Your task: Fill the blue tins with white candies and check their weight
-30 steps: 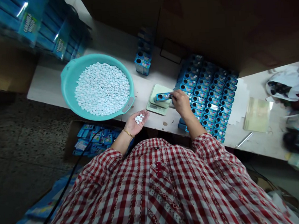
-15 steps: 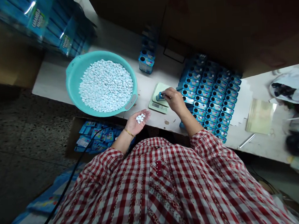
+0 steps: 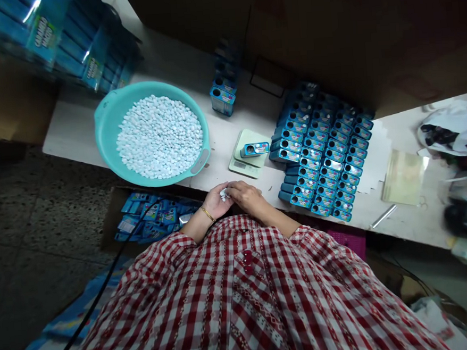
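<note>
Cupped in front of my shirt, my left hand [image 3: 216, 202] holds a small heap of white candies [image 3: 223, 195] in its palm. Over that palm is my right hand [image 3: 246, 195], its bent fingertips closed at the candies and touching them; the thumb side is partly hidden. Beyond my hands, a blue candy box [image 3: 254, 149] with a round hole in its top stands on a pale green scale [image 3: 243, 166]. To the left is a turquoise basin [image 3: 105, 136] filled with loose white candies [image 3: 161, 137].
Rows of blue boxes [image 3: 320, 158] stand right of the scale, with a short row [image 3: 223, 101] behind it. A carton [image 3: 119, 196] of blue packs sits below the table's edge. Wrapped stacks [image 3: 64, 37] rise at the left. A metal tube [image 3: 383, 216] lies far right.
My right hand has let go of the blue box on the scale and come back to my left palm. My left hand has drawn slightly nearer my body and curled up around the candies.
</note>
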Demonstrator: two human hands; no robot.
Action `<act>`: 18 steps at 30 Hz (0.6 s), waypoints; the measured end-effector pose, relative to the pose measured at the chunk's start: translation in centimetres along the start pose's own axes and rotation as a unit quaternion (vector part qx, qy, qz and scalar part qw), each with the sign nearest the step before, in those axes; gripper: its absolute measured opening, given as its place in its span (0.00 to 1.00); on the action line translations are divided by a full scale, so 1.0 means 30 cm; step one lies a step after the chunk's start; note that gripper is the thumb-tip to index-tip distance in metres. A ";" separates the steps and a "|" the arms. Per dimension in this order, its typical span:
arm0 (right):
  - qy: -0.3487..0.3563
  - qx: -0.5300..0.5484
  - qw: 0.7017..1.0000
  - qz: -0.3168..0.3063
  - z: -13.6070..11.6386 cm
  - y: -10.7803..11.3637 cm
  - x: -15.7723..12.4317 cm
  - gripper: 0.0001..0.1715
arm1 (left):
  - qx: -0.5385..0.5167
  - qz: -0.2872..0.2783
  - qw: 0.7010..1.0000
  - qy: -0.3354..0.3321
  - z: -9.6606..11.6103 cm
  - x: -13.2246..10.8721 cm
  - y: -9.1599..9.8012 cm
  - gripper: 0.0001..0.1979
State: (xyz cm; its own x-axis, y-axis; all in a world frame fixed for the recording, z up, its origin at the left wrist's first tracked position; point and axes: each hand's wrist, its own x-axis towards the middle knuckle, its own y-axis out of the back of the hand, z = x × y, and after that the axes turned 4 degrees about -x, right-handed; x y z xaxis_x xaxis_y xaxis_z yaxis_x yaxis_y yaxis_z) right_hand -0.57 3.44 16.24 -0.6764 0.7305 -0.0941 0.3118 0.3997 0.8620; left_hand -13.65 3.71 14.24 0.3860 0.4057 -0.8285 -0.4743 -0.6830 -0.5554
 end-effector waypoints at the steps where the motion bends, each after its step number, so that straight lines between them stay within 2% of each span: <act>1: -0.005 0.007 1.000 0.009 0.015 0.007 -0.006 0.14 | 0.003 -0.001 1.000 -0.007 -0.004 -0.001 0.003 0.13; 2: -0.012 0.019 0.999 0.031 0.035 0.019 -0.011 0.14 | 0.009 -0.002 1.000 -0.014 -0.007 -0.001 0.006 0.12; 4: -0.040 0.058 0.991 0.113 0.088 0.056 -0.016 0.13 | 0.024 -0.003 0.999 -0.022 -0.008 0.000 0.012 0.12; 7: -0.104 0.102 0.954 0.262 0.183 0.120 -0.016 0.11 | 0.043 0.001 0.999 -0.022 -0.001 0.002 0.023 0.12; 9: -0.132 0.099 0.938 0.306 0.238 0.154 -0.008 0.09 | 0.042 0.006 0.999 -0.024 0.006 0.003 0.030 0.12; 13: -0.148 0.089 0.936 0.306 0.295 0.176 0.037 0.09 | 0.036 0.007 0.999 -0.027 0.010 0.001 0.039 0.12; 18: -0.143 0.080 0.948 0.274 0.307 0.154 0.106 0.10 | 0.032 0.002 0.999 -0.034 0.017 -0.001 0.049 0.12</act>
State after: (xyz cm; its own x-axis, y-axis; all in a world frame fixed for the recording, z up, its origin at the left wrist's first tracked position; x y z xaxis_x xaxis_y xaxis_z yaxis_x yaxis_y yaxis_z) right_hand 4.86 12.68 15.33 -0.1816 0.9638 0.1951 0.6765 -0.0215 0.7361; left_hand -14.76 3.01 13.41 0.3313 0.4451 -0.8319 -0.5257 -0.6451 -0.5545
